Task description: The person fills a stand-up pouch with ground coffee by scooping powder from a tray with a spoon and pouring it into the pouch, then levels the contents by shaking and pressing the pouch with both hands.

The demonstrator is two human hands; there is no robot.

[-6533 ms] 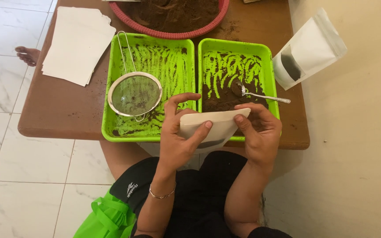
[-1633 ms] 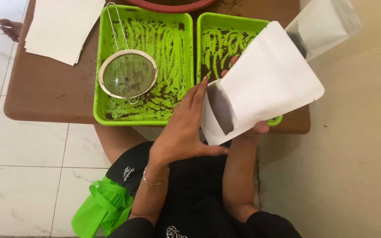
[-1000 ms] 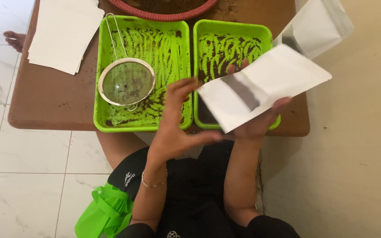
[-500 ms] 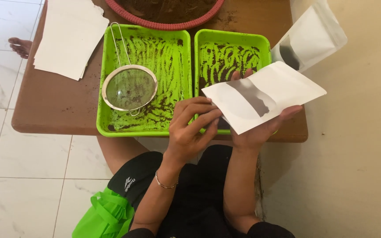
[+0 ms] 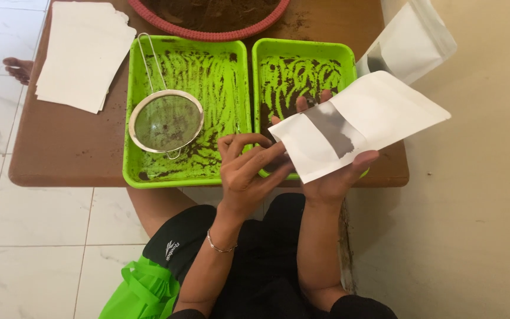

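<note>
The right hand (image 5: 332, 177) cradles a white pouch (image 5: 361, 125) from beneath, fingers clamped around it, just above the right green tray (image 5: 302, 53); the left hand (image 5: 246, 174) pinches the pouch's lower-left corner, fingertips together

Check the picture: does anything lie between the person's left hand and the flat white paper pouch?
Nothing visible does. The left hand already touches the flat white paper pouch at its near corner, while the right hand supports it from beneath.
</note>
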